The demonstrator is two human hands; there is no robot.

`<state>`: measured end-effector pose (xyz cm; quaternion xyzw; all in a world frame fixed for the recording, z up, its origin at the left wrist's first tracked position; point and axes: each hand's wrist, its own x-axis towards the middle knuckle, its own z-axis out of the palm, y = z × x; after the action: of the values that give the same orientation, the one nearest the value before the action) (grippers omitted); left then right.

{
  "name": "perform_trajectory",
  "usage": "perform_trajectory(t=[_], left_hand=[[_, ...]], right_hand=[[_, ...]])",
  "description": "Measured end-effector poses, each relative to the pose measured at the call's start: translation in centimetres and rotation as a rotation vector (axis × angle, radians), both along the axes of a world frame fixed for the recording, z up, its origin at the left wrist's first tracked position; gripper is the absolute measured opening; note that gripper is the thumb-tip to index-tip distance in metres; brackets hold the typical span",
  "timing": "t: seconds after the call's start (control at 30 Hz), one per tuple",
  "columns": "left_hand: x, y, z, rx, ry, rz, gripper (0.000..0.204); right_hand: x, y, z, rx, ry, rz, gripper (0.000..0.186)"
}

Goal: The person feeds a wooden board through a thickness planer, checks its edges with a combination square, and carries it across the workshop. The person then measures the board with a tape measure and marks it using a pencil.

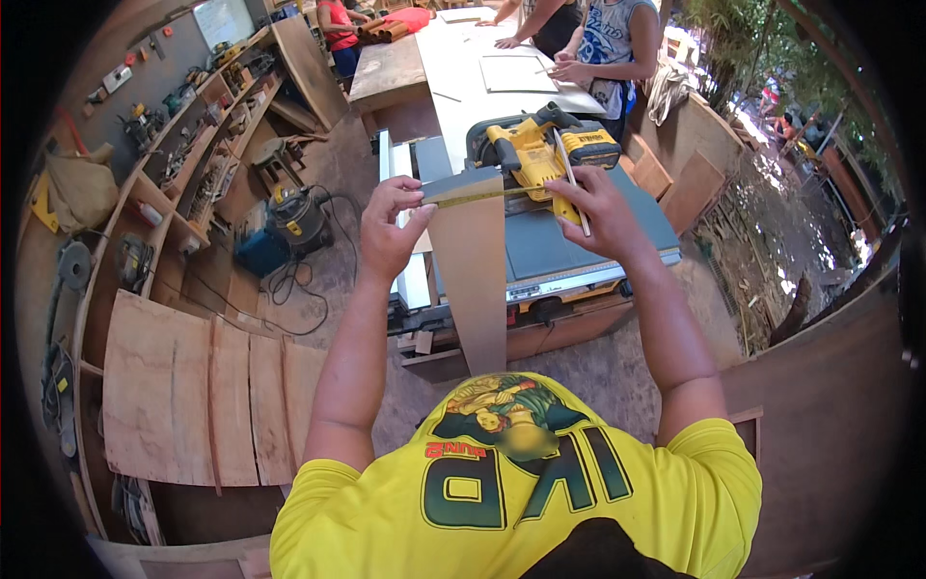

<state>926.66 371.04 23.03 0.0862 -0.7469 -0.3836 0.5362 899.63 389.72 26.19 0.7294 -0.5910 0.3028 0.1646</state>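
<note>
A long wooden board (473,261) stretches from near my body to the table saw (579,241), with a grey surface (465,181) at its far end. Across that end lies a yellow tape measure blade (473,196). My left hand (394,227) is closed at the blade's left end by the board's edge, thumb and fingers pinched. On the other side, my right hand (606,214) grips the yellow tape measure case (567,206), with a thin, pale pencil-like stick (571,179) between its fingers. Just beyond rests a yellow and black cordless power tool (540,150).
Several people stand at a long white-topped table (473,72) ahead. At left are tool-filled shelves (207,125), a shop vacuum (297,217) with a loose hose and cord, and wooden panels (193,386). Wood sheets (690,188) lean at the right.
</note>
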Motion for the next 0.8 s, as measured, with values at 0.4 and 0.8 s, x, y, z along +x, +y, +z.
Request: perform_trajectory(t=[0.4, 0.8], left_hand=[[-0.3, 0.3, -0.5, -0.096, -0.040, 0.079, 0.028], [-2.2, 2.3, -3.8, 0.166, -0.005, -0.046, 0.078]], right_hand=[[1.3, 0.2, -3.5, -0.027, -0.158, 0.054, 0.052], [2.6, 3.6, -11.7, 0.019, -0.541, 0.122, 0.053]])
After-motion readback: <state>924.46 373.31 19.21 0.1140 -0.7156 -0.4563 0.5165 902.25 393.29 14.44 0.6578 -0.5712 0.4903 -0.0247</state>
